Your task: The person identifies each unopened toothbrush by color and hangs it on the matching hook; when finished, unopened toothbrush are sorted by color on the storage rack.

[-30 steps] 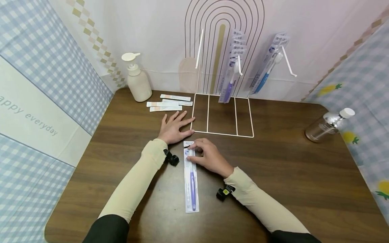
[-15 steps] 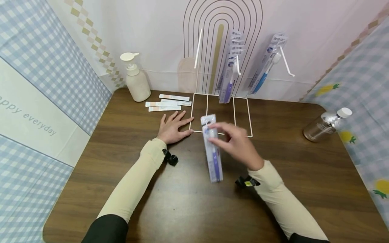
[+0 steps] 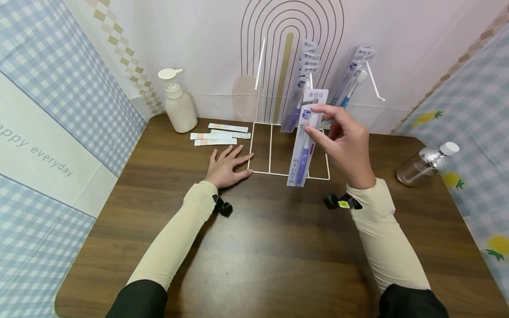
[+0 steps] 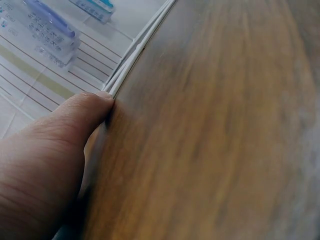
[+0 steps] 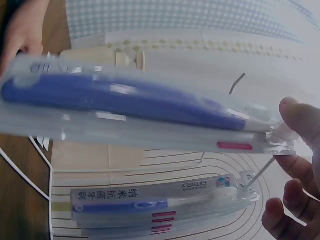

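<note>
My right hand point(image 3: 347, 143) pinches a packaged purple toothbrush point(image 3: 303, 150) near its top, thumb and fingers on the blister pack. The pack is held upright and tilted, in front of the middle prong of a white wire rack point(image 3: 271, 150). Packaged purple toothbrushes point(image 3: 292, 118) hang on that prong, partly hidden behind the held one; the right wrist view shows this hanging stack point(image 5: 150, 202) below the held toothbrush point(image 5: 125, 100). My left hand point(image 3: 226, 169) lies flat with fingers spread, its thumb at the rack's base. In the left wrist view the left thumb point(image 4: 75, 120) touches the white wire.
Blue packaged toothbrushes point(image 3: 351, 81) hang on the right prong. A left prong point(image 3: 260, 66) sticks out too. Several paper sachets point(image 3: 216, 136) lie left of the rack, near a pump bottle point(image 3: 180, 110). A silvery bottle with a white cap point(image 3: 423, 165) stands at the right.
My right hand has lifted the purple toothbrush pack off the table and carried it up, forward and right to the rack's middle prong. The left hand has stayed in place.
</note>
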{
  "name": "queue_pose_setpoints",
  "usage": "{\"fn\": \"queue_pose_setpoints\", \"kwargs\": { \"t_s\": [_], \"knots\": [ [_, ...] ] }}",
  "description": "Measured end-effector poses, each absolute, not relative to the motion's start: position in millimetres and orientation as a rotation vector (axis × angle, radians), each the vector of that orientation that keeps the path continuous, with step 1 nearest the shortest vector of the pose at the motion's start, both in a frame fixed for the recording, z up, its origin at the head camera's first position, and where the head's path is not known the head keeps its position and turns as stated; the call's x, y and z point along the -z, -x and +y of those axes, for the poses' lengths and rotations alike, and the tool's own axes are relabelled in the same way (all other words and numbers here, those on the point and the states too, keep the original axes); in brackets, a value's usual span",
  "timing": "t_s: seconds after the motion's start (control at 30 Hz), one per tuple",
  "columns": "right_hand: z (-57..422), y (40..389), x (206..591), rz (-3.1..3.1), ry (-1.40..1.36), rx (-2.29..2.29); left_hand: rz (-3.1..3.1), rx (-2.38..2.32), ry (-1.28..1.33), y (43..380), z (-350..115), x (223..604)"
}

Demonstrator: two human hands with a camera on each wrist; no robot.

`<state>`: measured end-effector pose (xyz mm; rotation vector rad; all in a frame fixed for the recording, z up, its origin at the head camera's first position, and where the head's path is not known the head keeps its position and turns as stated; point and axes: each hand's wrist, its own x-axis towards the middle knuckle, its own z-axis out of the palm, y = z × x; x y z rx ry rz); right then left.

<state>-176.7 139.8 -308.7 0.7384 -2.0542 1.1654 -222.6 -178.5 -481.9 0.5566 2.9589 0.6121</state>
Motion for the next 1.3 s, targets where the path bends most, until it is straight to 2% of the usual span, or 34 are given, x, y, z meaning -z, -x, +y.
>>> {"fn": "queue_pose_setpoints", "kwargs": {
  "t_s": [0.2, 0.53, 1.07, 1.3],
  "knots": [
    [139, 193, 312, -2.083, -0.749, -1.182, 2.952, -0.624, -0.556, 224, -177, 484],
    [127, 225, 306, -2.106, -0.548, -1.384, 2.95, -0.625, -0.549, 227, -177, 487],
    [125, 232, 298, -2.078, -0.532, -1.442, 2.937, -0.632, -0.587, 227, -172, 485],
    [140, 223, 313, -2.12, -0.588, -1.335, 2.931, -0.628, -0.57, 225, -177, 486]
  ]
}}
